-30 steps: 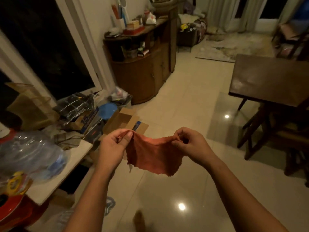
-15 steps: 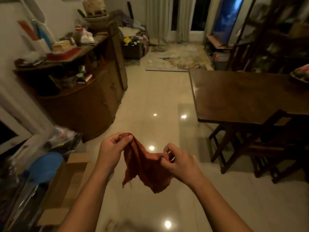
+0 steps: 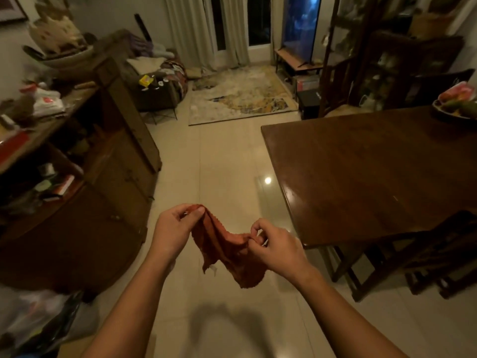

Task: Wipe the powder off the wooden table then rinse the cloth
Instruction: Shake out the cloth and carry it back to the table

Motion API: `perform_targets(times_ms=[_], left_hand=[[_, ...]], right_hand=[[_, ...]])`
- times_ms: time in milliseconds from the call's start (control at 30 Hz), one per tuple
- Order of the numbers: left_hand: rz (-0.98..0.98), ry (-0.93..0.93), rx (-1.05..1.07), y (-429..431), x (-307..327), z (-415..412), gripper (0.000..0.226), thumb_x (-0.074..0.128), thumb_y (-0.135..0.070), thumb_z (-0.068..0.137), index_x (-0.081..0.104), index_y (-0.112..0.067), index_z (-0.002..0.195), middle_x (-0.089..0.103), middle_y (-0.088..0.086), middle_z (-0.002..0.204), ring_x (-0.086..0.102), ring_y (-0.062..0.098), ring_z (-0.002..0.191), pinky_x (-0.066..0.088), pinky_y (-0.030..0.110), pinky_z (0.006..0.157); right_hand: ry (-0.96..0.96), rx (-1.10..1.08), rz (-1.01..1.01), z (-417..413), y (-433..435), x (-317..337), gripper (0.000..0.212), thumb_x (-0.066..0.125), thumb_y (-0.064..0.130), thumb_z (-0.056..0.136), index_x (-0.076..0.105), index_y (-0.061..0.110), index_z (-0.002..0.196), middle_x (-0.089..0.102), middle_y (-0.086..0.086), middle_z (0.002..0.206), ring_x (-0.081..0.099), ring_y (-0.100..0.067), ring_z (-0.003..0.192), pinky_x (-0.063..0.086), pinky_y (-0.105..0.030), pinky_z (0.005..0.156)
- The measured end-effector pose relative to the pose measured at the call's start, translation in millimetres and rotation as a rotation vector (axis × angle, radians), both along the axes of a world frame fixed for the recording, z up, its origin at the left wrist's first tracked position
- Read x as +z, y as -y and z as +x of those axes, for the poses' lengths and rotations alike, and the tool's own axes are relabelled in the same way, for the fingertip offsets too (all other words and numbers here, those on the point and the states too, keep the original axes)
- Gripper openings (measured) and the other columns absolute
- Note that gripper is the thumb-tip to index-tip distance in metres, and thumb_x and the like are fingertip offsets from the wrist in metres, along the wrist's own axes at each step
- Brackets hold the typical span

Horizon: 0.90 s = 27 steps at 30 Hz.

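Both the left hand (image 3: 172, 229) and the right hand (image 3: 275, 246) pinch corners of the orange cloth (image 3: 224, 250), slack in mid-air short of the tabletop (image 3: 374, 177) (no powder discernible), so a loose pinch could drop it onto the floor.

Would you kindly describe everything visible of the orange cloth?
The cloth is a rust-orange, nubby rag with ragged edges and a white tag at its lower left. It sags in mid-air above the tiled floor, left of the wooden table, its top edge pinched by the left hand and the right hand.
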State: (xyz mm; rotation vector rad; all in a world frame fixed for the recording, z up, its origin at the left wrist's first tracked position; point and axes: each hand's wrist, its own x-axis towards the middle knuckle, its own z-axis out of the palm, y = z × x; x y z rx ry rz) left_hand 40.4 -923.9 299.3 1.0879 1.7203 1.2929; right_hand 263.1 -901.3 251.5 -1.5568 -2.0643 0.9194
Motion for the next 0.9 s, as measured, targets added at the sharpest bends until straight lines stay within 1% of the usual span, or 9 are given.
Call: perform_targets(times_ms=[133, 233, 300, 367, 500, 600, 667, 767, 900], left_hand=[[-0.016, -0.057, -0.061, -92.3, 2.9, -16.7, 0.008, 0.068, -0.018, 0.092, 0.076, -0.019, 0.090, 0.076, -0.004, 0.083, 0.067, 0.006, 0.079, 0.052, 0.025, 0.076], [-0.115, -0.107, -0.184, -162.7, -1.3, -28.9, 0.009, 0.068, -0.019, 0.093, 0.076, -0.019, 0.090, 0.076, -0.003, 0.089, 0.067, 0.010, 0.091, 0.053, 0.027, 0.084], [-0.145, -0.115, -0.238, -212.4, -5.4, -37.3, 0.009, 0.068, -0.019, 0.093, 0.076, -0.019, 0.090, 0.075, -0.003, 0.090, 0.067, 0.014, 0.095, 0.053, 0.029, 0.083], [-0.176, -0.112, -0.268, -263.4, -9.3, -44.2, 0.008, 0.068, -0.020, 0.093, 0.075, -0.020, 0.091, 0.074, -0.001, 0.088, 0.067, 0.016, 0.089, 0.052, 0.031, 0.074], [-0.197, -0.122, -0.393, -376.0, -26.0, -54.6, 0.007, 0.071, -0.018, 0.090, 0.077, -0.017, 0.088, 0.076, 0.007, 0.085, 0.069, 0.019, 0.078, 0.053, 0.037, 0.073], [-0.173, -0.235, -0.524, -457.3, -43.8, -52.3, 0.011, 0.073, -0.016, 0.088, 0.079, -0.018, 0.078, 0.076, 0.005, 0.075, 0.066, 0.012, 0.068, 0.051, 0.030, 0.069], [-0.169, -0.282, -0.622, -511.0, -54.2, -42.4, 0.011, 0.073, -0.016, 0.088, 0.079, -0.017, 0.078, 0.076, 0.005, 0.074, 0.065, 0.012, 0.067, 0.050, 0.030, 0.069], [-0.178, -0.363, -0.756, -580.0, -72.9, -21.3, 0.008, 0.072, -0.017, 0.088, 0.079, -0.018, 0.083, 0.076, 0.003, 0.077, 0.067, 0.016, 0.071, 0.054, 0.034, 0.072], [-0.198, -0.463, -0.880, -661.8, -105.8, 20.0, 0.010, 0.073, -0.020, 0.088, 0.078, -0.015, 0.081, 0.075, 0.006, 0.073, 0.068, 0.021, 0.066, 0.056, 0.041, 0.071]], right_hand=[[-0.012, -0.048, -0.020, -3.2, -87.5, 3.5, 0.014, 0.060, 0.049, 0.090, 0.054, 0.037, 0.095, 0.065, 0.012, 0.081, 0.063, -0.004, 0.076, 0.051, -0.029, 0.067], [0.031, -0.094, -0.064, -6.5, -146.4, -6.4, 0.013, 0.059, 0.047, 0.091, 0.056, 0.036, 0.094, 0.066, 0.013, 0.082, 0.063, -0.004, 0.077, 0.048, -0.026, 0.066], [0.058, -0.129, -0.084, -10.0, -184.0, -18.5, 0.012, 0.059, 0.047, 0.090, 0.056, 0.036, 0.093, 0.066, 0.014, 0.082, 0.062, -0.002, 0.077, 0.050, -0.027, 0.069], [0.050, -0.183, -0.100, -14.8, -220.8, -30.8, 0.013, 0.061, 0.049, 0.089, 0.057, 0.036, 0.092, 0.066, 0.013, 0.083, 0.062, -0.002, 0.077, 0.050, -0.028, 0.069], [-0.010, -0.332, -0.117, -25.5, -294.6, -55.3, 0.015, 0.066, 0.052, 0.086, 0.057, 0.040, 0.088, 0.066, 0.011, 0.080, 0.062, -0.004, 0.073, 0.052, -0.034, 0.068], [-0.072, -0.431, -0.158, -29.1, -339.1, -70.7, 0.015, 0.069, 0.049, 0.085, 0.056, 0.044, 0.084, 0.062, 0.012, 0.074, 0.059, -0.004, 0.068, 0.052, -0.039, 0.067], [-0.131, -0.514, -0.184, -29.1, -365.4, -80.1, 0.013, 0.071, 0.043, 0.087, 0.058, 0.040, 0.085, 0.062, 0.012, 0.073, 0.058, -0.004, 0.065, 0.053, -0.041, 0.067], [-0.207, -0.608, -0.252, -25.8, -398.8, -97.5, 0.009, 0.070, 0.036, 0.091, 0.061, 0.035, 0.088, 0.069, 0.006, 0.080, 0.069, -0.007, 0.066, 0.060, -0.045, 0.069], [-0.160, -0.719, -0.310, -13.2, -443.8, -122.7, 0.006, 0.064, 0.047, 0.091, 0.060, 0.042, 0.091, 0.070, 0.012, 0.079, 0.069, -0.006, 0.066, 0.061, -0.043, 0.071]])
